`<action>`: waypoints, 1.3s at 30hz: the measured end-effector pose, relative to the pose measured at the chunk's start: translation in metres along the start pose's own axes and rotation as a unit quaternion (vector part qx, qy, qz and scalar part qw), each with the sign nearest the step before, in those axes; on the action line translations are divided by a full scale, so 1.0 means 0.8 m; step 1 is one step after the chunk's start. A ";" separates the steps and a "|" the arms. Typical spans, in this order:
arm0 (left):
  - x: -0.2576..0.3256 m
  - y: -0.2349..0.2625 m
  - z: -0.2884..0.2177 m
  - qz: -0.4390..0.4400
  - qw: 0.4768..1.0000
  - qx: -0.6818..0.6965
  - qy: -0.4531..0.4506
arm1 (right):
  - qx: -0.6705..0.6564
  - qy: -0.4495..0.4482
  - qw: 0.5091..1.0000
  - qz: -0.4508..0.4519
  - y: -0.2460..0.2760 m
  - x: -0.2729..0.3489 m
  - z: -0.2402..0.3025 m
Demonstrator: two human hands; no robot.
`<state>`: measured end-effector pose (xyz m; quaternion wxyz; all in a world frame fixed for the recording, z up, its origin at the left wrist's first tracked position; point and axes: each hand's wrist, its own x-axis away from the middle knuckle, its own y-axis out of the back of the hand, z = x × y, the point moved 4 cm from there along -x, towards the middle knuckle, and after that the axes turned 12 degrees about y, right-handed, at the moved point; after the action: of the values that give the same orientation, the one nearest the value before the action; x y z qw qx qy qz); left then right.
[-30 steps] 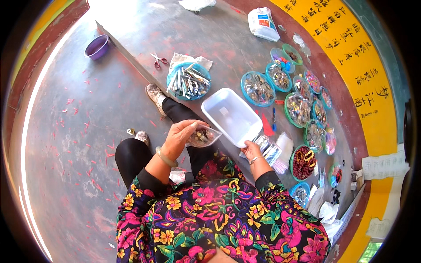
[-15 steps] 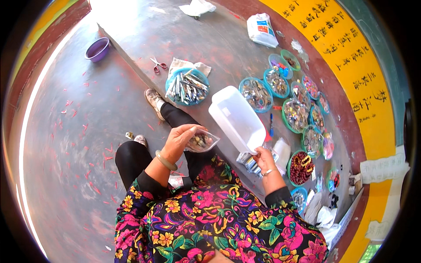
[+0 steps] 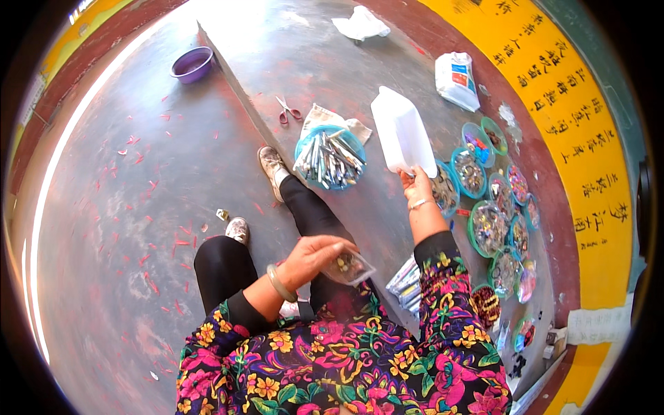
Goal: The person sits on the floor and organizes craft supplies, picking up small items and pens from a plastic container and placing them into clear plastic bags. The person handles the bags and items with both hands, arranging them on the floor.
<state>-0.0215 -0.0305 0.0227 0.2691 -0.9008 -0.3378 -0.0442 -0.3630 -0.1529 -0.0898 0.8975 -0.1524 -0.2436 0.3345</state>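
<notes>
My left hand (image 3: 309,262) is closed on a small clear plastic bag (image 3: 348,268) with dark and brownish bits in it, held low above my lap. Out ahead to the right, my right hand (image 3: 416,185) grips the near end of a white translucent plastic box (image 3: 402,133), long and rectangular. That box is tilted, and nothing shows inside it. Left of it on the floor stands a blue basket (image 3: 330,181) full of pens or thin sticks. Beneath my right forearm lies a bundle of thin packets (image 3: 407,285).
Several round baskets of small trinkets (image 3: 488,228) crowd the right side. Scissors (image 3: 288,111) lie beyond the pen basket, near a purple basin (image 3: 191,66). White bags (image 3: 457,81) rest by the wall. Red scraps litter the grey floor (image 3: 124,228).
My right hand has carried the white box forward, away from my body. The small bag in my left hand has come slightly nearer to me. The whole view has shifted.
</notes>
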 end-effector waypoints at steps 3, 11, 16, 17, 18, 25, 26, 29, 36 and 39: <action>0.001 -0.002 -0.005 0.008 1.000 0.008 0.014 | 0.025 0.003 0.999 -0.025 -0.025 -0.054 -0.037; -0.010 -0.002 -0.004 0.035 0.999 0.023 0.029 | 0.081 0.022 0.996 -0.041 -0.013 -0.132 -0.134; -0.016 -0.004 -0.001 0.041 0.999 0.023 0.007 | 0.133 -0.044 0.989 0.039 0.017 -0.125 -0.154; -0.016 -0.005 0.000 0.042 0.999 0.017 0.009 | 0.135 -0.059 0.987 0.060 0.025 -0.116 -0.158; -0.016 -0.004 -0.001 0.039 0.999 0.010 0.011 | 0.135 -0.076 0.984 0.083 0.025 -0.095 -0.169; -0.011 -0.008 -0.007 0.035 0.999 -0.017 0.005 | 0.112 -0.175 0.966 0.155 0.009 -0.001 -0.213; -0.011 -0.010 -0.008 0.032 0.999 -0.032 -0.002 | 0.116 -0.204 0.961 0.146 0.013 -0.005 -0.221; -0.006 -0.009 -0.013 0.019 0.998 -0.060 -0.004 | 0.068 -0.241 0.962 0.110 -0.009 0.020 -0.243; -0.006 -0.006 -0.010 0.023 0.999 -0.040 -0.005 | 0.039 -0.200 0.977 0.061 -0.002 0.034 -0.250; -0.007 0.000 -0.007 0.026 1.000 0.009 -0.014 | 0.052 -0.160 0.984 0.058 0.015 0.057 -0.233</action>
<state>-0.0252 -0.0369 0.0255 0.2739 -0.9073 -0.3183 -0.0217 -0.2392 -0.1341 -0.2355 0.8328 -0.0640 -0.3567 0.4186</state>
